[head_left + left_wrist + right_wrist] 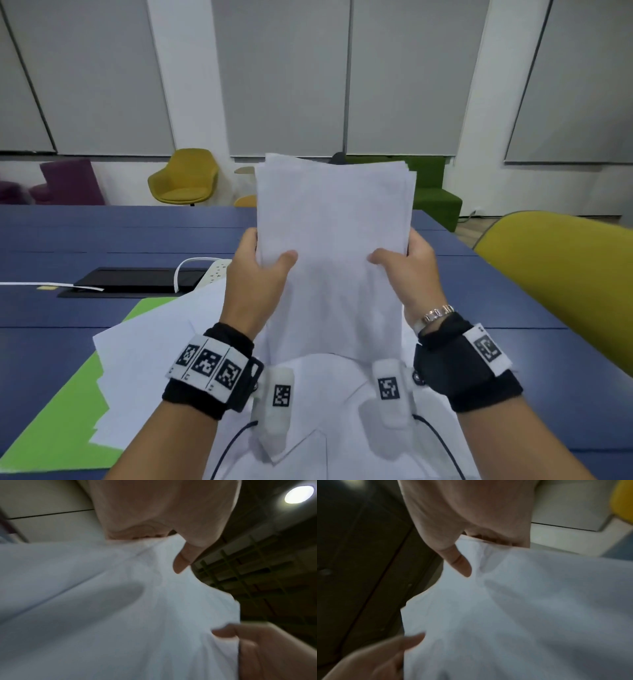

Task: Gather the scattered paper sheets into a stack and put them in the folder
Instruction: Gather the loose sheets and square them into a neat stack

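Note:
I hold a stack of white paper sheets (334, 240) upright above the table, its top edges a little uneven. My left hand (260, 270) grips the stack's left edge, thumb on the front and fingers behind. On the right edge my right hand (404, 263) grips it the same way. The left wrist view shows the paper (120, 608) pinched under my left thumb (181, 561); the right wrist view shows the paper (513, 608) under my right thumb (460, 563). More loose white sheets (150, 370) lie below on a green folder (65, 425).
The blue table (102, 236) carries a black cable box (137, 279), a white power strip (217, 270) and a white cable. A yellow chair back (565, 270) stands close on the right. Yellow, purple and green seats line the far wall.

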The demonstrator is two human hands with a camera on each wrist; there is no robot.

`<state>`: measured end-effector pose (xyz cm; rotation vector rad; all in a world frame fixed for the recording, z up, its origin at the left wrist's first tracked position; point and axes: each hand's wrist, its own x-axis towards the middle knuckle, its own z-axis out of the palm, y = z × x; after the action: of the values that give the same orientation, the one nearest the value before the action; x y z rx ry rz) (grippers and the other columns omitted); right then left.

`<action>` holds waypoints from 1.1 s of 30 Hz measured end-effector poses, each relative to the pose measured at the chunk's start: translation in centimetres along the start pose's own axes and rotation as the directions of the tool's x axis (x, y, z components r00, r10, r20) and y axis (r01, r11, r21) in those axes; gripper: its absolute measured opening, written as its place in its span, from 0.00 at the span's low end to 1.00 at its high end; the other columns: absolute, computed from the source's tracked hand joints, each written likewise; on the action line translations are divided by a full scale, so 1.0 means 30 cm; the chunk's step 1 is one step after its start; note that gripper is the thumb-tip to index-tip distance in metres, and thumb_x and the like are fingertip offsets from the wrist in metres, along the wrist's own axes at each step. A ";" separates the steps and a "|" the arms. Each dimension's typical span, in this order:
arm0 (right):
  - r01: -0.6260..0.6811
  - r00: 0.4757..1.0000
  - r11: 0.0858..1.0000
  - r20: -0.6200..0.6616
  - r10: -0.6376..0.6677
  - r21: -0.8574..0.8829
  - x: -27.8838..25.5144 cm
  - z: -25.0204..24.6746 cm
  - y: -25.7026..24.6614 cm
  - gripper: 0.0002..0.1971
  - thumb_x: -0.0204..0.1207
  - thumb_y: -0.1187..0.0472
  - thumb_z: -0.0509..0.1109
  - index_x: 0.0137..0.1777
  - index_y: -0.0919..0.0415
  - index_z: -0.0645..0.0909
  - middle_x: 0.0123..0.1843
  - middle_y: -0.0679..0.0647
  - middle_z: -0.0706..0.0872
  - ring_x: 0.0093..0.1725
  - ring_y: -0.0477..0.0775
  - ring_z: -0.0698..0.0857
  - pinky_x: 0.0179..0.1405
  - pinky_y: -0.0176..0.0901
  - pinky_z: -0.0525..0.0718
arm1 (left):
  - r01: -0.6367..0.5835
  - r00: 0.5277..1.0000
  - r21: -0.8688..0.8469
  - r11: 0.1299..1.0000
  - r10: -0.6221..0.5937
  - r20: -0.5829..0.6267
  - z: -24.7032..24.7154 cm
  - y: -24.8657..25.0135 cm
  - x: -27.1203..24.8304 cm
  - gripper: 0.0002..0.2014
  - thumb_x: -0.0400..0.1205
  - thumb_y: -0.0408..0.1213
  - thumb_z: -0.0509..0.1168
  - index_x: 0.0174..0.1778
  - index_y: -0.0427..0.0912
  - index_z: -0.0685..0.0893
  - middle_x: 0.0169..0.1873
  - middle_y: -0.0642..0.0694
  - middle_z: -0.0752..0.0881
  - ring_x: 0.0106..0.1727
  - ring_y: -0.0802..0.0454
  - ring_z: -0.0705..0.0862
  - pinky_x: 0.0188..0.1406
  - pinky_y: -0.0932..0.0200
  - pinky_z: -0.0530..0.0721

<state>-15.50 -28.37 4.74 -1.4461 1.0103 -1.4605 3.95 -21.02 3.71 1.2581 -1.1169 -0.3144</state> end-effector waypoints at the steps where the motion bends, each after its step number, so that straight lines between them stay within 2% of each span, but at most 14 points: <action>1: -0.070 0.997 0.997 0.025 0.069 0.024 0.012 -0.015 0.022 0.18 0.67 0.75 0.71 0.53 0.56 0.84 0.50 0.49 0.92 0.48 0.51 0.88 0.47 0.46 0.86 | 0.046 0.999 -0.006 0.999 -0.046 0.029 -0.013 -0.019 0.005 0.11 0.79 0.35 0.73 0.54 0.48 0.81 0.48 0.56 0.91 0.50 0.56 0.90 0.55 0.45 0.89; 3: -0.169 0.984 0.985 0.061 0.167 0.040 0.021 -0.035 0.070 0.20 0.64 0.76 0.69 0.55 0.61 0.82 0.51 0.53 0.91 0.49 0.54 0.86 0.47 0.45 0.82 | 0.097 0.992 -0.025 0.995 -0.095 0.086 -0.025 -0.041 0.007 0.14 0.74 0.37 0.72 0.54 0.46 0.80 0.50 0.49 0.91 0.52 0.49 0.90 0.58 0.40 0.87; 6: -0.223 0.973 0.972 0.070 0.218 0.074 0.012 -0.023 0.103 0.18 0.63 0.78 0.65 0.52 0.62 0.79 0.47 0.51 0.86 0.47 0.54 0.81 0.44 0.43 0.77 | 0.154 0.977 -0.108 0.982 -0.136 0.162 0.002 -0.049 -0.006 0.20 0.70 0.36 0.70 0.58 0.44 0.76 0.52 0.46 0.90 0.54 0.47 0.89 0.56 0.46 0.86; 9: -0.176 0.984 0.978 0.012 0.176 0.113 0.008 -0.004 0.081 0.17 0.65 0.79 0.64 0.50 0.61 0.77 0.43 0.50 0.82 0.41 0.50 0.78 0.39 0.41 0.75 | 0.181 0.976 -0.162 0.970 -0.156 0.154 0.029 -0.061 -0.015 0.18 0.73 0.33 0.71 0.58 0.46 0.77 0.50 0.52 0.90 0.51 0.57 0.89 0.53 0.55 0.86; 12: -0.141 0.986 0.983 -0.075 0.150 0.115 0.016 -0.012 0.070 0.15 0.66 0.79 0.63 0.47 0.61 0.75 0.41 0.51 0.77 0.39 0.51 0.75 0.38 0.41 0.74 | 0.213 0.975 -0.172 0.962 -0.198 0.100 0.013 -0.075 -0.002 0.15 0.73 0.36 0.69 0.54 0.44 0.77 0.48 0.51 0.87 0.50 0.51 0.85 0.53 0.53 0.82; 14: -0.173 0.983 0.981 -0.041 0.177 0.092 0.008 -0.005 0.069 0.15 0.67 0.78 0.63 0.50 0.64 0.77 0.43 0.51 0.80 0.42 0.52 0.77 0.39 0.42 0.75 | 0.263 0.962 -0.183 0.947 -0.245 0.119 0.014 -0.075 -0.002 0.12 0.79 0.30 0.67 0.57 0.43 0.77 0.50 0.50 0.86 0.53 0.50 0.85 0.52 0.55 0.81; 16: -0.167 0.985 0.982 -0.029 0.170 0.085 -0.003 0.011 0.064 0.15 0.70 0.77 0.62 0.54 0.63 0.79 0.45 0.50 0.84 0.42 0.51 0.80 0.41 0.42 0.79 | 0.262 0.961 -0.164 0.951 -0.242 0.134 0.033 -0.068 -0.012 0.16 0.83 0.25 0.62 0.61 0.49 0.78 0.55 0.55 0.88 0.57 0.56 0.87 0.51 0.60 0.81; 18: -0.090 0.993 0.993 -0.075 0.095 0.074 -0.011 0.021 0.035 0.14 0.72 0.75 0.62 0.52 0.59 0.79 0.44 0.48 0.86 0.40 0.48 0.82 0.38 0.39 0.81 | 0.188 0.978 -0.145 0.971 -0.171 0.116 0.050 -0.035 -0.024 0.19 0.85 0.25 0.59 0.62 0.56 0.79 0.54 0.61 0.89 0.55 0.68 0.87 0.48 0.69 0.82; 20: -0.006 0.993 0.998 -0.116 0.014 0.070 -0.008 0.024 0.001 0.13 0.73 0.75 0.63 0.50 0.55 0.77 0.43 0.46 0.86 0.37 0.45 0.81 0.35 0.37 0.81 | 0.110 0.993 -0.148 0.983 -0.101 0.069 0.051 0.003 -0.017 0.19 0.86 0.26 0.59 0.60 0.59 0.78 0.55 0.63 0.88 0.54 0.70 0.87 0.49 0.73 0.82; 24: 0.042 0.988 0.994 -0.155 -0.027 0.096 -0.006 0.032 -0.005 0.15 0.72 0.74 0.63 0.48 0.52 0.77 0.42 0.43 0.87 0.36 0.43 0.83 0.35 0.36 0.83 | 0.101 0.995 -0.201 0.974 -0.098 0.028 0.036 0.004 0.003 0.20 0.84 0.25 0.61 0.58 0.60 0.77 0.56 0.59 0.89 0.59 0.60 0.88 0.58 0.60 0.85; 27: -0.129 0.985 0.987 -0.102 0.139 0.095 -0.015 0.031 0.062 0.16 0.69 0.76 0.65 0.50 0.55 0.77 0.45 0.48 0.86 0.42 0.49 0.83 0.40 0.43 0.82 | 0.289 0.956 -0.111 0.951 -0.281 0.084 0.027 -0.084 0.000 0.18 0.80 0.22 0.63 0.59 0.49 0.76 0.55 0.50 0.89 0.61 0.49 0.87 0.56 0.51 0.84; 29: -0.235 0.969 0.967 -0.056 0.242 0.101 -0.014 0.026 0.110 0.15 0.70 0.77 0.64 0.52 0.60 0.77 0.46 0.50 0.84 0.43 0.51 0.80 0.38 0.42 0.78 | 0.367 0.922 -0.054 0.929 -0.355 0.155 0.026 -0.128 -0.007 0.19 0.79 0.21 0.62 0.62 0.45 0.77 0.56 0.47 0.88 0.62 0.44 0.87 0.53 0.51 0.85; 31: -0.268 0.961 0.959 -0.038 0.273 0.095 -0.011 0.024 0.123 0.15 0.71 0.77 0.64 0.54 0.62 0.78 0.47 0.52 0.83 0.43 0.51 0.79 0.38 0.41 0.77 | 0.323 0.932 -0.002 0.946 -0.318 0.177 0.030 -0.126 -0.007 0.20 0.81 0.20 0.61 0.63 0.47 0.78 0.55 0.51 0.88 0.59 0.51 0.87 0.48 0.58 0.83; 33: -0.237 0.969 0.966 -0.043 0.242 0.108 0.004 0.022 0.105 0.15 0.72 0.76 0.66 0.56 0.62 0.77 0.47 0.51 0.83 0.45 0.52 0.80 0.39 0.39 0.78 | 0.191 0.972 0.052 0.980 -0.196 0.128 0.020 -0.078 0.002 0.18 0.82 0.20 0.60 0.61 0.46 0.77 0.52 0.54 0.87 0.49 0.64 0.86 0.41 0.67 0.82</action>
<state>-14.80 -29.54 1.84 -1.1722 1.0885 -1.3608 4.35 -22.23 1.66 1.4012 -1.1187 -0.5315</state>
